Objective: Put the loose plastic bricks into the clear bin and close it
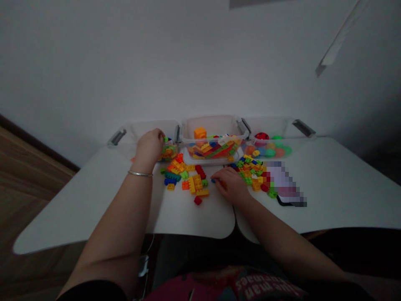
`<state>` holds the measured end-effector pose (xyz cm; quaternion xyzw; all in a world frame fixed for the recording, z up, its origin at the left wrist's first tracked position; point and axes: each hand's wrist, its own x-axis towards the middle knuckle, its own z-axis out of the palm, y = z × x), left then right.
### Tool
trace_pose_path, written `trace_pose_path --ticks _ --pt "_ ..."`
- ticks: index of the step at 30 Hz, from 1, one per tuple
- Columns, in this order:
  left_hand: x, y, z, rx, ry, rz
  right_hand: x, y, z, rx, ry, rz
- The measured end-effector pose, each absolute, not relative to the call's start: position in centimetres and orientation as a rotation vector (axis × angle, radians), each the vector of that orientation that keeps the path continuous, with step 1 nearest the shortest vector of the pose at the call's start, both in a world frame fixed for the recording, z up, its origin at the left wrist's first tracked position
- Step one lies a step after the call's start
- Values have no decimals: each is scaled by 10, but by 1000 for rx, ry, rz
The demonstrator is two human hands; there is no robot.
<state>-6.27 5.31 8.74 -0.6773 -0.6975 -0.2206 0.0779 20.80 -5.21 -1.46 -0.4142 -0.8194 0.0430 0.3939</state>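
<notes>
My left hand [151,144] is over the left clear bin [134,127], its fingers curled together near some small bricks inside. Whatever it holds, if anything, is hidden behind the fingers. Low above the white table, my right hand [231,184] pinches a small blue brick [213,180] at its fingertips. Between the hands lies a loose pile of toy bricks, among them a yellow brick [197,182], a dark red brick [200,171] and a teal brick [173,177]. A small red brick [197,200] lies nearest to me.
The middle clear bin [216,125] holds many mixed bricks and a large orange block [200,133]. Coloured balls [270,152] fill part of the right bin [269,125]. A second brick pile [247,169] lies beside a blurred-out phone-like object [285,184]. A seam divides the white table [328,188].
</notes>
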Motion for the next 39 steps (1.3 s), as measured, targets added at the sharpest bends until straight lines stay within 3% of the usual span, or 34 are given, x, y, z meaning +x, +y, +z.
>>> trace_pose_path --ticks 7,15,22,33,39 --pt "-61 52 88 -2020 -2129 -589 205 -47 -18 -1086 -2130 135" --pt "-58 44 80 -2100 -1817 -1237 199 -41 -17 -1066 -2195 73" --pt "-26 16 70 -2101 -1728 -1568 189 -35 -17 -1069 -2346 39" --pt "-29 15 18 -2743 -1517 -892 184 -33 -14 -1216 -2311 115" --pt "-35 19 16 -2811 -1534 -802 187 -31 -16 -1267 -2285 123"
